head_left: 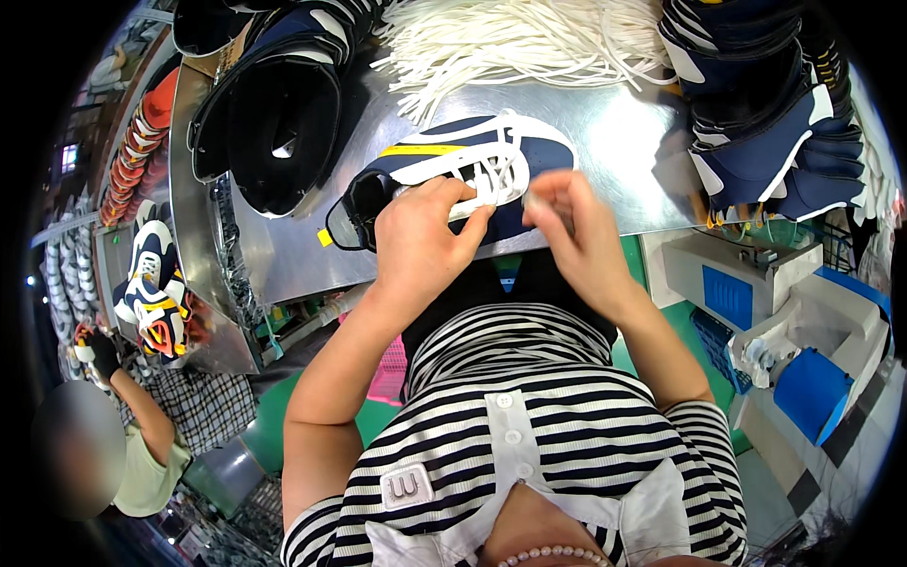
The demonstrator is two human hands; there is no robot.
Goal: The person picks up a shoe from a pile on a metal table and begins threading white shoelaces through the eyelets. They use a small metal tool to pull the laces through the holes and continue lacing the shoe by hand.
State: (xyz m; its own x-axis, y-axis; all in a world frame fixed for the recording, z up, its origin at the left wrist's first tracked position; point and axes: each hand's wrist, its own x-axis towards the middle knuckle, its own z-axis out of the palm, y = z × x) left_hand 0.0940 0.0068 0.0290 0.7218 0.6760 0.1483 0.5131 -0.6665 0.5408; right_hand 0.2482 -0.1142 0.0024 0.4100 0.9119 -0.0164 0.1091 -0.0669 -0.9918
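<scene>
A navy and white shoe upper with a yellow stripe lies on its side on the metal table in front of me, toe to the right. White lace runs through its eyelets, with a loop near the top. My left hand is closed on the upper beside the lacing, thumb and fingers at the eyelet rows. Close to the toe, my right hand is raised with its fingers curled and the thumb near the index finger. Whatever lies between those fingertips is too small to make out.
Loose white laces are heaped at the back. Stacked dark uppers stand at the left and right of the metal table. A grey and blue machine is at right. Finished shoes and a co-worker are at left.
</scene>
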